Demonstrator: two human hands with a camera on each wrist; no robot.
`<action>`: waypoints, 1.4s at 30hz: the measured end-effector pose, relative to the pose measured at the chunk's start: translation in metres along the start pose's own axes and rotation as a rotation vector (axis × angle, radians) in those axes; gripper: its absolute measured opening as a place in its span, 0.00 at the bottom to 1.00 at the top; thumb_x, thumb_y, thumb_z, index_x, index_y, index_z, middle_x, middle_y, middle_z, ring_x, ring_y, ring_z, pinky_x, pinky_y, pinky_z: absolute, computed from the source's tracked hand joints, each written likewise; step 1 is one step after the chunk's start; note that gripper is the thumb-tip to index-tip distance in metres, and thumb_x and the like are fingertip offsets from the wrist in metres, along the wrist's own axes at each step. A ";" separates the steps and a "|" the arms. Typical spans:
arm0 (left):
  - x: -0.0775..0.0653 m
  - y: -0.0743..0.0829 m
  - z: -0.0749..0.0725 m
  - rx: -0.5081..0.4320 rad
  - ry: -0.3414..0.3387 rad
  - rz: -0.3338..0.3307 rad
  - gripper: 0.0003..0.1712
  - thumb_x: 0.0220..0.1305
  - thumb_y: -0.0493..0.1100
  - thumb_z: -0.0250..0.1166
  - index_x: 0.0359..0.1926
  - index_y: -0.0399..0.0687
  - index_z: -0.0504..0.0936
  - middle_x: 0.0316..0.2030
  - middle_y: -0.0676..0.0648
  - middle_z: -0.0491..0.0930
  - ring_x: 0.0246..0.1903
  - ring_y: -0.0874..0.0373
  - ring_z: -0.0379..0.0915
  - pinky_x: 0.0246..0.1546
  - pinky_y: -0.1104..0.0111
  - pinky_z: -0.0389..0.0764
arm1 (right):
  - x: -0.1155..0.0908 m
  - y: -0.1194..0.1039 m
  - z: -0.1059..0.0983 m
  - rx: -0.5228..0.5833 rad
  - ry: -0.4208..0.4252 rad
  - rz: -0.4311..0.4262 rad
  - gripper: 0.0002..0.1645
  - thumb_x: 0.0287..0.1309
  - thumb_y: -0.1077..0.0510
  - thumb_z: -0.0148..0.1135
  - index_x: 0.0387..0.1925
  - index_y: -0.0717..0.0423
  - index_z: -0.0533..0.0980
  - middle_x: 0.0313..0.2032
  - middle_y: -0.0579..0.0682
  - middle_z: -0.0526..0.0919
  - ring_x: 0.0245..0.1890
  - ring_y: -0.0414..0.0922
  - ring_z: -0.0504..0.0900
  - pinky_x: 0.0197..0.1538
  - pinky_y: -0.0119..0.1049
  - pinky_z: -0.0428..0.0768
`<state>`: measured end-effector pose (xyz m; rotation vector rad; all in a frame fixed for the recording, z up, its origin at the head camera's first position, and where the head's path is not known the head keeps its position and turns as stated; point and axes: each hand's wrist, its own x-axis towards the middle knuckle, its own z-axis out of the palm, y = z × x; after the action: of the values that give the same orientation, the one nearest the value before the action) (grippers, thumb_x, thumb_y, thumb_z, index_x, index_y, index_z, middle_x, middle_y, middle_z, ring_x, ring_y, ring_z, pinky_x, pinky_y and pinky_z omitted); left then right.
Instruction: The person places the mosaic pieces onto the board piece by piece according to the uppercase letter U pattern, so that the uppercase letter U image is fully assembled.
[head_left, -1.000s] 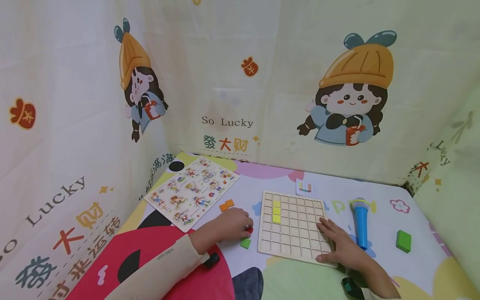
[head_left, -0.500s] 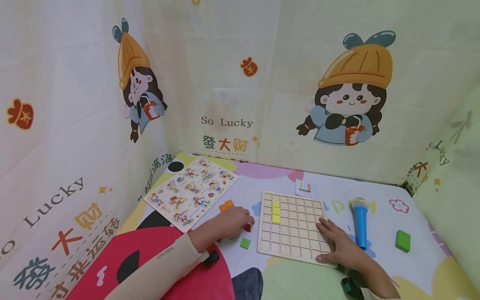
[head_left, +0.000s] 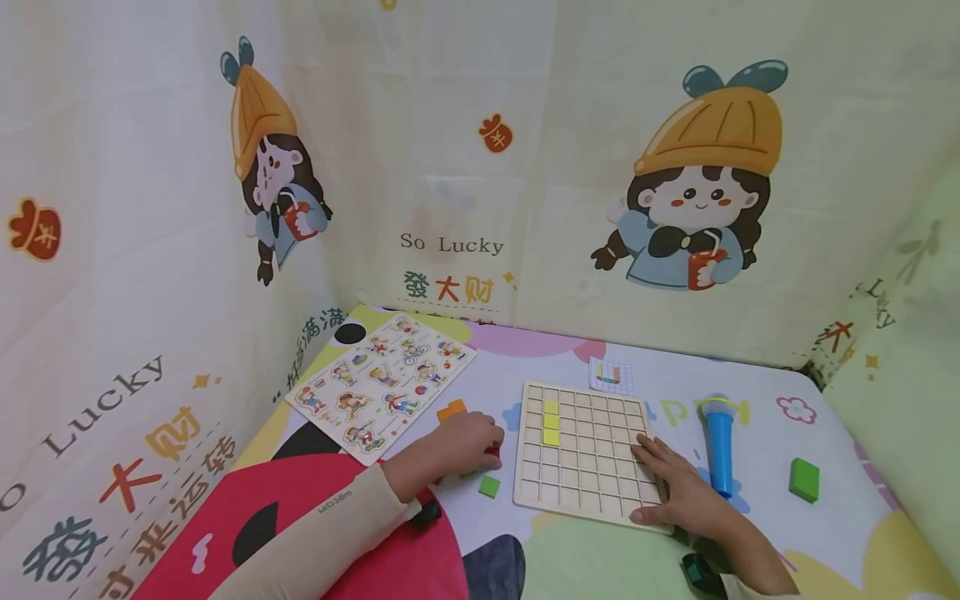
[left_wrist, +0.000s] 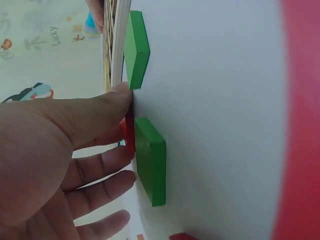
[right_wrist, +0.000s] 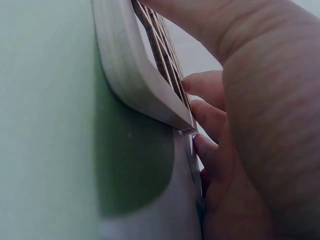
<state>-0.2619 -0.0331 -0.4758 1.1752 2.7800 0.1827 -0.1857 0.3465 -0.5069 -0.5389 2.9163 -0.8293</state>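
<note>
Left of the pale wooden grid board [head_left: 592, 467], the left hand [head_left: 467, 442] seems to pinch a flat, half-hidden red piece [left_wrist: 129, 132]; the right hand [head_left: 688, 497] rests spread on the board's right edge. Since a second ago, the left hand has shifted slightly off the smooth green tile [head_left: 489, 487].

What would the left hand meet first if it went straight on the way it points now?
Past the red piece at its fingertips, the left hand would probably meet the left edge of the wooden grid board; its height is hard to judge, so it might clear that edge.
</note>
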 end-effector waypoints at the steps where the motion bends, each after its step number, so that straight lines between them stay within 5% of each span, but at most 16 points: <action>1: 0.000 -0.001 0.000 -0.007 -0.003 0.000 0.11 0.58 0.57 0.70 0.35 0.58 0.82 0.25 0.60 0.69 0.27 0.65 0.65 0.29 0.73 0.68 | 0.000 0.000 0.000 0.002 -0.001 -0.001 0.65 0.38 0.31 0.73 0.71 0.60 0.60 0.73 0.60 0.53 0.71 0.67 0.45 0.59 0.72 0.50; 17: 0.012 0.009 -0.006 0.097 0.049 0.111 0.17 0.61 0.57 0.67 0.48 0.58 0.83 0.32 0.59 0.74 0.31 0.65 0.64 0.33 0.72 0.67 | -0.002 0.000 0.001 -0.009 0.002 0.022 0.64 0.38 0.30 0.73 0.71 0.60 0.61 0.73 0.59 0.53 0.70 0.67 0.46 0.60 0.71 0.51; 27: 0.024 0.015 -0.003 0.065 0.037 0.104 0.17 0.61 0.59 0.67 0.46 0.58 0.82 0.34 0.59 0.75 0.33 0.64 0.64 0.37 0.71 0.68 | -0.001 0.001 0.002 -0.003 0.002 0.012 0.65 0.38 0.30 0.73 0.71 0.60 0.61 0.73 0.59 0.53 0.70 0.67 0.46 0.59 0.72 0.51; 42: 0.043 0.030 -0.003 0.071 0.066 0.177 0.15 0.63 0.58 0.66 0.45 0.57 0.83 0.31 0.59 0.74 0.31 0.65 0.64 0.34 0.72 0.67 | -0.001 -0.001 0.001 -0.001 0.007 -0.003 0.64 0.38 0.31 0.74 0.71 0.61 0.61 0.73 0.60 0.53 0.70 0.67 0.46 0.60 0.71 0.51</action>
<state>-0.2708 0.0181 -0.4712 1.4593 2.7568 0.1419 -0.1848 0.3457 -0.5072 -0.5414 2.9232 -0.8324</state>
